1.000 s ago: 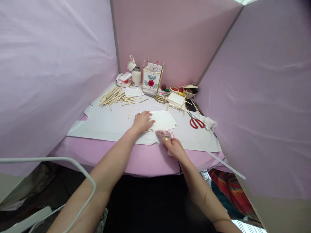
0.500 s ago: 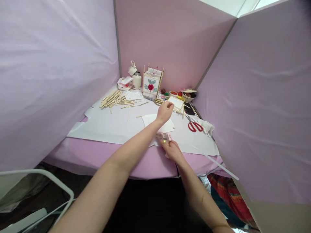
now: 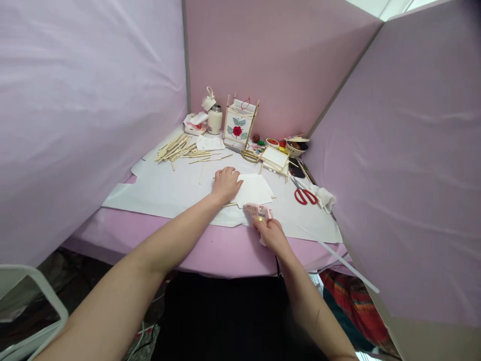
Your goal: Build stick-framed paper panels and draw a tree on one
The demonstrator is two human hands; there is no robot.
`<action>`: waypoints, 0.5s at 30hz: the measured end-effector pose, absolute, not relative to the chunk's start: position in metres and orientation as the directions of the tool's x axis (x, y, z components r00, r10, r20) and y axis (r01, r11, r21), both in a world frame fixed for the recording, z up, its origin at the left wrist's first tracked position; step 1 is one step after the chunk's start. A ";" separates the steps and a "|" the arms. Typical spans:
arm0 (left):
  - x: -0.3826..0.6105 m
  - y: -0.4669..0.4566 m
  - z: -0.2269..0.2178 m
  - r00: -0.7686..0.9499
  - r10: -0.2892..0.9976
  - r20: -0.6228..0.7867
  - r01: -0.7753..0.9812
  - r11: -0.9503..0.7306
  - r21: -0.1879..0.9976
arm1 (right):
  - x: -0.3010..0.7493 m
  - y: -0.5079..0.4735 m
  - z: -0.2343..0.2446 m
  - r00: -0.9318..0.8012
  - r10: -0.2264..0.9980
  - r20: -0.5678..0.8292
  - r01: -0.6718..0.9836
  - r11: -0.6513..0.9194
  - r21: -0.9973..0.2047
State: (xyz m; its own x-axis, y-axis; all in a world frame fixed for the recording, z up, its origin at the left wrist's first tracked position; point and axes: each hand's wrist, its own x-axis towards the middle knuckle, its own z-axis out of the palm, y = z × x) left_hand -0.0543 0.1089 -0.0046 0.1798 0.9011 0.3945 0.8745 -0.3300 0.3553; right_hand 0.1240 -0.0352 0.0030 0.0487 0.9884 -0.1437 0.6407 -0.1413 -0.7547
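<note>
My right hand (image 3: 271, 234) is wrapped round the handle of a pink hot glue gun (image 3: 259, 210) with a small lit light, over the front part of the table. The gun's tip points left, close to the near edge of a white sheet (image 3: 254, 189). On the left end of that sheet rests my left hand (image 3: 226, 183), fingers bent a little and thumb apart, holding nothing that I can see. Thin wooden sticks (image 3: 230, 204) show from under the sheet's edges. What lies beneath my left palm is hidden.
A heap of wooden sticks (image 3: 179, 147) lies at the left. Behind stand a jar (image 3: 214, 120) and a stick-framed lantern (image 3: 238, 128) with a red rose. To the right are a small stick frame (image 3: 275, 158), red-handled scissors (image 3: 305, 196) and a crumpled white cloth (image 3: 323, 199).
My left hand has come down and left from beside the small stick frame onto the white sheet. The glue gun stays in my right hand, nearly in place; the view has shifted slightly.
</note>
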 end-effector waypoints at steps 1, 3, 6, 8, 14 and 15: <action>-0.055 0.109 -0.006 0.176 0.904 0.390 0.884 -0.319 0.343 | 0.125 -0.035 0.003 0.059 0.987 -0.149 0.641 -0.152 -0.752; -0.057 0.108 -0.008 0.164 0.910 0.381 0.899 -0.297 0.321 | 0.126 -0.034 0.002 0.078 0.986 -0.151 0.642 -0.165 -0.749; -0.060 0.108 -0.009 0.144 0.917 0.372 0.917 -0.265 0.298 | 0.129 -0.032 0.002 0.083 0.985 -0.151 0.645 -0.169 -0.745; -0.060 0.108 -0.009 0.134 0.921 0.367 0.925 -0.248 0.287 | 0.130 -0.032 0.003 0.077 0.985 -0.155 0.647 -0.168 -0.744; -0.060 0.108 -0.009 0.122 0.929 0.349 0.938 -0.223 0.267 | 0.133 -0.033 0.006 0.077 0.985 -0.157 0.674 -0.168 -0.720; -0.060 0.108 -0.009 0.124 0.930 0.347 0.939 -0.223 0.263 | 0.134 -0.033 0.006 0.078 0.985 -0.154 0.680 -0.165 -0.714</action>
State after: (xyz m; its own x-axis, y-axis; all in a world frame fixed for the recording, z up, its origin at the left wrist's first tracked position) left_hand -0.0598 0.1082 -0.0093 0.1241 0.9298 0.3466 0.9386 -0.2233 0.2629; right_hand 0.1338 -0.0326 0.0059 0.0779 0.9850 -0.1540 0.6803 -0.1654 -0.7140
